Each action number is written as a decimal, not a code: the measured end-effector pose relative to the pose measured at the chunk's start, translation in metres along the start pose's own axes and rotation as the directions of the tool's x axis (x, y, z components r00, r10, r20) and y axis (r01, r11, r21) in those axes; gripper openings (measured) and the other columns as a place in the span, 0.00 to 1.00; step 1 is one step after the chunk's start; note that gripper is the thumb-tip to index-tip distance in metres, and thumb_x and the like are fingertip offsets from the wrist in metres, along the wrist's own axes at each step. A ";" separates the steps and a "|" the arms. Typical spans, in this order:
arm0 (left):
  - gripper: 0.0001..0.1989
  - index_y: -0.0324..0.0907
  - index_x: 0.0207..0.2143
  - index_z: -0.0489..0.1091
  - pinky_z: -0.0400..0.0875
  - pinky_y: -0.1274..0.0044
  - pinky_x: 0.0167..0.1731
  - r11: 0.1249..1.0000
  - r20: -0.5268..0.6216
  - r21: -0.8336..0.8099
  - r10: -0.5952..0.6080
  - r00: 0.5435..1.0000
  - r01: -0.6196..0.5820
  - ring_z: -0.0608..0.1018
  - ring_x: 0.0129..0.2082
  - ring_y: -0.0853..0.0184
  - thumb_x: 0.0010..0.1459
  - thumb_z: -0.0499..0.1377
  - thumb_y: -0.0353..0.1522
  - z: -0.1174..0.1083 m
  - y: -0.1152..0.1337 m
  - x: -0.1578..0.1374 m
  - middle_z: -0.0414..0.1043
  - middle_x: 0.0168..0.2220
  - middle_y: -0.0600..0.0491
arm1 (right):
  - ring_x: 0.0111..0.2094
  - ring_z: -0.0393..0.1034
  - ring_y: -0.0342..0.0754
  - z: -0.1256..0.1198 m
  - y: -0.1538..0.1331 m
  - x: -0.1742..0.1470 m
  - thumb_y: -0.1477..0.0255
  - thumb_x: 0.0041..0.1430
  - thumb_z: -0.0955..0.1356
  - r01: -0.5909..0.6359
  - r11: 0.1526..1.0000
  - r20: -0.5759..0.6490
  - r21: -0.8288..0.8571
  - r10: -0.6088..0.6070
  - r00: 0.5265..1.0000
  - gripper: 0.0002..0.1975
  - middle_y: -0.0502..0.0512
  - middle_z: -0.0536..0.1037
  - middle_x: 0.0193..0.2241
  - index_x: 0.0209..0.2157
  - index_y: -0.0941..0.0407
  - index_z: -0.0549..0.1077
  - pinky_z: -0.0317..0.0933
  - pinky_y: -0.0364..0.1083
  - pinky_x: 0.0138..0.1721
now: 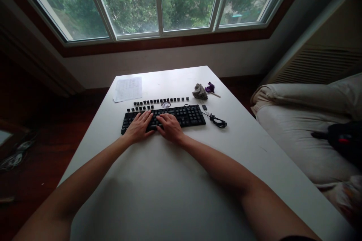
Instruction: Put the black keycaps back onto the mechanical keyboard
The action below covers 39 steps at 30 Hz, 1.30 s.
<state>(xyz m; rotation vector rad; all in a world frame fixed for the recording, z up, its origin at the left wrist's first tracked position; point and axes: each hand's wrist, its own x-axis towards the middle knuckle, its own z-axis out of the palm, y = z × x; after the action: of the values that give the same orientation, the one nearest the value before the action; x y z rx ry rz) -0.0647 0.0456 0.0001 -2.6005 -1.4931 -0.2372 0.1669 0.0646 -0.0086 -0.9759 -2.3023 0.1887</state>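
Note:
A black keyboard [195, 115] lies on the white table, crosswise in front of me. My left hand [140, 126] rests flat over its left part, fingers stretched out. Just beside it, my right hand [171, 127] is over the middle keys, with thumb and index finger apart and nothing visible in its grasp. The keys under both palms are hidden. Behind the keyboard, loose black keycaps [154, 101] stand in two rows. A small round whitish object [166, 104] sits between the keycaps and the keyboard; its kind is unclear.
Right of the keyboard lies a coiled black cable [218, 121]. Behind it are a grey cloth [199, 92] and a purple bunched thing [209, 87] by a thin stick. A printed paper sheet [128, 89] covers the far left corner. A pale sofa [285, 135] stands right of the table.

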 end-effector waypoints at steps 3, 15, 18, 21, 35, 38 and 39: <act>0.42 0.37 0.73 0.45 0.43 0.58 0.71 1.000 0.002 0.006 -0.008 1.000 0.008 0.50 0.73 0.52 0.66 0.54 0.49 0.000 0.000 -0.001 0.44 0.74 0.39 | 0.59 0.61 0.59 -0.001 0.004 0.002 0.67 0.65 0.68 -0.076 0.997 -0.031 -0.007 0.076 0.997 0.22 0.65 0.72 0.57 0.58 0.57 0.71 0.54 0.59 0.62; 0.36 0.41 0.71 0.53 0.48 0.60 0.70 0.996 -0.009 -0.074 0.054 0.999 -0.054 0.57 0.71 0.55 0.68 0.51 0.49 -0.009 -0.014 0.004 0.54 0.71 0.43 | 0.60 0.59 0.61 -0.001 -0.003 -0.003 0.63 0.64 0.70 -0.025 0.995 0.003 -0.101 0.025 1.000 0.21 0.66 0.70 0.58 0.56 0.56 0.73 0.51 0.60 0.63; 0.26 0.43 0.64 0.65 0.57 0.62 0.66 0.993 -0.098 -0.117 -0.029 0.995 0.017 0.66 0.65 0.56 0.70 0.50 0.44 -0.013 -0.020 0.019 0.65 0.65 0.45 | 0.60 0.59 0.60 -0.002 0.000 -0.003 0.63 0.64 0.70 -0.029 0.995 -0.002 -0.096 0.029 1.000 0.21 0.66 0.70 0.58 0.56 0.56 0.73 0.51 0.60 0.63; 0.18 0.45 0.53 0.75 0.64 0.63 0.61 0.979 -0.152 -0.149 -0.164 0.975 0.141 0.72 0.58 0.57 0.69 0.51 0.38 -0.015 -0.030 0.041 0.73 0.57 0.47 | 0.60 0.59 0.60 -0.002 0.003 -0.003 0.62 0.64 0.70 -0.027 0.995 -0.001 -0.096 0.027 1.000 0.21 0.66 0.70 0.58 0.56 0.56 0.73 0.51 0.60 0.63; 0.10 0.49 0.42 0.80 0.62 0.60 0.51 0.985 -0.007 0.068 -0.160 0.987 0.160 0.71 0.51 0.52 0.60 0.61 0.34 0.002 -0.057 0.112 0.79 0.46 0.48 | 0.60 0.60 0.60 -0.004 0.010 -0.002 0.61 0.65 0.70 -0.015 0.994 0.014 -0.108 0.016 1.000 0.21 0.65 0.70 0.58 0.55 0.56 0.73 0.52 0.58 0.63; 0.09 0.50 0.42 0.80 0.60 0.60 0.51 0.985 0.016 0.096 -0.145 0.989 0.143 0.70 0.52 0.51 0.59 0.62 0.35 0.003 -0.059 0.117 0.78 0.46 0.47 | 0.60 0.60 0.60 -0.004 0.011 -0.002 0.61 0.65 0.70 -0.019 0.994 0.021 -0.107 0.021 1.000 0.21 0.64 0.70 0.58 0.56 0.55 0.73 0.52 0.58 0.63; 0.09 0.50 0.42 0.80 0.60 0.60 0.51 0.985 0.023 0.103 -0.138 0.990 0.135 0.70 0.52 0.51 0.59 0.63 0.35 0.003 -0.060 0.119 0.78 0.47 0.47 | 0.60 0.60 0.60 -0.004 0.011 -0.002 0.61 0.65 0.70 -0.020 0.994 0.024 -0.106 0.023 0.999 0.21 0.64 0.70 0.58 0.56 0.55 0.73 0.52 0.58 0.63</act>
<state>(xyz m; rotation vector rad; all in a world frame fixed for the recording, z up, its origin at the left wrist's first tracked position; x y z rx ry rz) -0.0569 0.1767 0.0232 -2.4376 -1.6508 -0.1326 0.1772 0.0709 -0.0101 -1.0568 -2.3451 0.0893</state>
